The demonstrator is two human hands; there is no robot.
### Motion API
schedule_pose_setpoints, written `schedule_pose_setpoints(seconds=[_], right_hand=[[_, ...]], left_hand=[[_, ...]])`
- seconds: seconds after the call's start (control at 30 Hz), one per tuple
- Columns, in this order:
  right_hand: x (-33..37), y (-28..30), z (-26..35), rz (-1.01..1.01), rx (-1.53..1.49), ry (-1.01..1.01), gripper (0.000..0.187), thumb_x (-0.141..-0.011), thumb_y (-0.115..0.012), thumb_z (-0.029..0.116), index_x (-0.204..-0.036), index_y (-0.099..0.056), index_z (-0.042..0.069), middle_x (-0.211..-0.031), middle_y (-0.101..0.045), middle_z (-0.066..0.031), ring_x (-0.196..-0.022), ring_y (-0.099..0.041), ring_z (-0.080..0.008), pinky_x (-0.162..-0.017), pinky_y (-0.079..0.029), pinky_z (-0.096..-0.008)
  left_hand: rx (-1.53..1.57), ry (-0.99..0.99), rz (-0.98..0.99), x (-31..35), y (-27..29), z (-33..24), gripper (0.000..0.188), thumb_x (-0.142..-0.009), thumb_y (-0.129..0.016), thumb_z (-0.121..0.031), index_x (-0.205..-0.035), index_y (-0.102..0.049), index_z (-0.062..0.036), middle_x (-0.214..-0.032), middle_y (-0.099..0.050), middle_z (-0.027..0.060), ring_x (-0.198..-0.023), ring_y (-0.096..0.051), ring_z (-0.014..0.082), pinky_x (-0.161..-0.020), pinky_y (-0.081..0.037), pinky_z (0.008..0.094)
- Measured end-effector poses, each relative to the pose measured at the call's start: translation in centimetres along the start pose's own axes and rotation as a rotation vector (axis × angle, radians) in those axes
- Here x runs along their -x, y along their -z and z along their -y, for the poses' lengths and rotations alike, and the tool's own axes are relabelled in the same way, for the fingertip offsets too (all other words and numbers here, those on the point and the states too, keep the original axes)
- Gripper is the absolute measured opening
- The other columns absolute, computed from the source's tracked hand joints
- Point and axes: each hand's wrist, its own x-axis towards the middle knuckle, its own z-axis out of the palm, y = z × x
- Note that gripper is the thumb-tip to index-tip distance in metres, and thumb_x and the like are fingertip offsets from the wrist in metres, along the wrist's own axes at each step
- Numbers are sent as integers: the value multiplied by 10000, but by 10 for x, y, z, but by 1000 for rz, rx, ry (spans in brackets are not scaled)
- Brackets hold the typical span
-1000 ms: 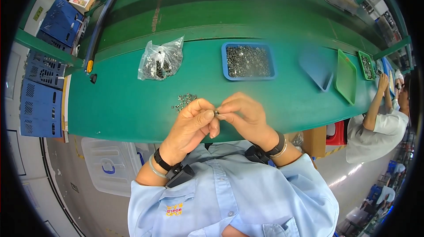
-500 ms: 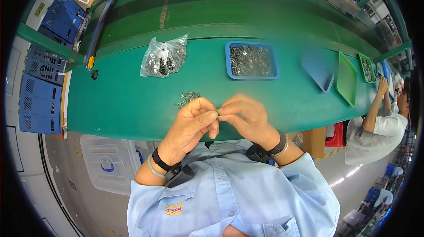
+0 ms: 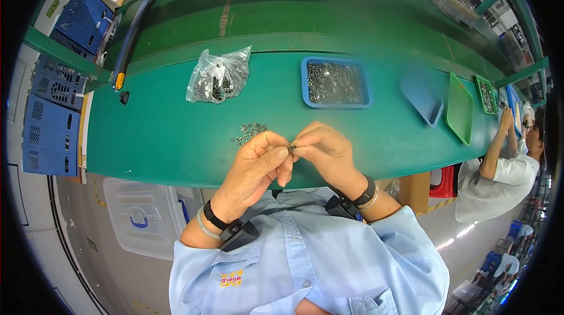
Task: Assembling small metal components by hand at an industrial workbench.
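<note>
Close together above the near edge of the green table, my left hand point(image 3: 257, 163) and my right hand point(image 3: 326, 153) meet fingertip to fingertip. Between them they pinch a small dark metal part point(image 3: 291, 147), too small to name more exactly. Just beyond my left hand lies a loose pile of small metal pieces point(image 3: 251, 132). Farther off, a blue tray point(image 3: 304, 83) holds many similar small pieces. To its left stands a clear plastic bag point(image 3: 218, 77), partly filled with small metal parts.
On the right of the table point(image 3: 176, 145) are an empty blue tray point(image 3: 422, 100), a green tray point(image 3: 459, 109) and a smaller filled green tray point(image 3: 486, 95). A co-worker point(image 3: 499, 168) sits at the far right. A clear lidded box point(image 3: 141, 212) stands below on the left.
My right hand has shifted slightly, and its fingertips have parted a little from the left ones, showing more of the small metal part. The whole view has moved slightly.
</note>
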Motion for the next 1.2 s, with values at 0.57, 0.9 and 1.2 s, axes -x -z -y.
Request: schedule_pose_setpoints(seconds=[0.57, 0.9, 1.2], right_hand=[[-4, 1, 2, 69, 212, 123, 71, -812, -663, 15, -862, -627, 50, -814, -627, -65, -751, -594, -152, -648, -480, -271], [-48, 68, -15, -243, 890, 40, 66, -797, -658, 30, -836, -605, 26, -770, -602, -81, -698, -603, -192, -595, -485, -295], [-30, -6, -35, 242, 1040, 70, 168, -778, -683, 137, -894, -615, 37, -885, -611, -97, -821, -598, -279, -691, -487, -346]], left_hand=[[-187, -47, -71, 3, 5, 2, 135, -891, -610, -144, -918, -526, -41, -735, -605, 77, -557, -553, 136, -494, -427, 252], [-170, -274, -409, 40, 60, -22, 132, -930, -528, -118, -1026, -548, -29, -733, -589, 56, -581, -540, 120, -522, -436, 247], [-150, -197, -406, 48, 66, -2, 124, -931, -537, -127, -1008, -552, -31, -719, -587, 45, -579, -532, 111, -520, -430, 235]])
